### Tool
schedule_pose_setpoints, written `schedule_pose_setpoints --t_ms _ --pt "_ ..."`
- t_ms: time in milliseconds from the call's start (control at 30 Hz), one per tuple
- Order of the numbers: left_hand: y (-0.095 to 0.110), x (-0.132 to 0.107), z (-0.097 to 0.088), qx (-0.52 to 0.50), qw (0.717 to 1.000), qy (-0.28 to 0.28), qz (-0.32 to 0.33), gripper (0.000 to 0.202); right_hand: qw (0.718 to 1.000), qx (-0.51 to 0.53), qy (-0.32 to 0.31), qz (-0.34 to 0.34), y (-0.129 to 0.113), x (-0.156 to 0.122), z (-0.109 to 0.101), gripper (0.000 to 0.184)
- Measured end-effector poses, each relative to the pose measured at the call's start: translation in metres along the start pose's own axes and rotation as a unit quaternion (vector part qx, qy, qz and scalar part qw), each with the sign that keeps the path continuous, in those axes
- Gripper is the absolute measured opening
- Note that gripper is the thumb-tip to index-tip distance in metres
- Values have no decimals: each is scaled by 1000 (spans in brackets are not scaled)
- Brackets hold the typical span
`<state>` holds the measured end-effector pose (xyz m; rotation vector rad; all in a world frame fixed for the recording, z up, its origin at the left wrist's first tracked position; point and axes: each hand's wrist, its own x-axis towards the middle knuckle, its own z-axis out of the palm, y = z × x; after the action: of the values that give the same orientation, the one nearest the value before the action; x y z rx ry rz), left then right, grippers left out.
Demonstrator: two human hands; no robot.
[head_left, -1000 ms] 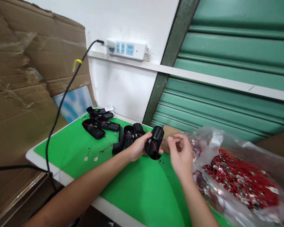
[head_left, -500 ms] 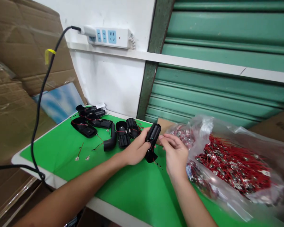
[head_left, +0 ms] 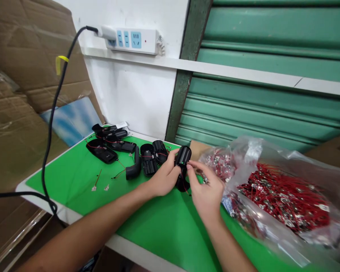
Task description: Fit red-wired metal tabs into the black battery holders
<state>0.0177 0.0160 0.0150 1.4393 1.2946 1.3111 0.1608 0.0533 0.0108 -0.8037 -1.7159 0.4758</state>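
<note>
My left hand is wrapped round a black plastic housing, holding it tilted above the green table top. A thin red wire shows along the lower part of the housing. The thumb and forefinger of my right hand are pinched together against the housing's right side. Whatever lies between those fingertips is too small to make out. To the left of my left hand lie similar black housings with red wires, and a bent black tube.
On the right, a clear plastic bag holds many red-wired metal parts. More black housings lie at the back left. A small wired piece rests on the green mat. A black cable hangs at left from a power strip.
My right hand has come in closer, its fingertips now against the housing. The housing has turned slightly in my left hand. The view has shifted a little.
</note>
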Motion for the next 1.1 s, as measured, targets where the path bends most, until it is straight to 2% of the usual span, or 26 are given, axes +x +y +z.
schedule_pose_setpoints --t_ms 200,300,400,533,633,800,1100 --pt "-3 0 -5 60 996 4 63 55 990 -4 -126 -63 4 10 -9 20" --pt "-1 0 -7 66 996 -1 61 56 986 -19 -158 -54 8 10 -12 27" --pt "0 0 -7 65 996 -9 66 57 985 -28 -161 -63 11 8 -13 48" --pt "1 0 -7 60 995 -15 74 58 980 -46 -153 -120 13 7 -12 58" --pt "1 0 -7 58 996 -12 69 59 980 -57 -145 -122 13 7 -13 58" --pt "0 0 -5 55 996 -4 67 57 986 -70 -130 -78 11 4 -13 54" --pt "-1 -1 -3 54 997 4 54 58 989 -62 -109 -75 11 5 -12 45"
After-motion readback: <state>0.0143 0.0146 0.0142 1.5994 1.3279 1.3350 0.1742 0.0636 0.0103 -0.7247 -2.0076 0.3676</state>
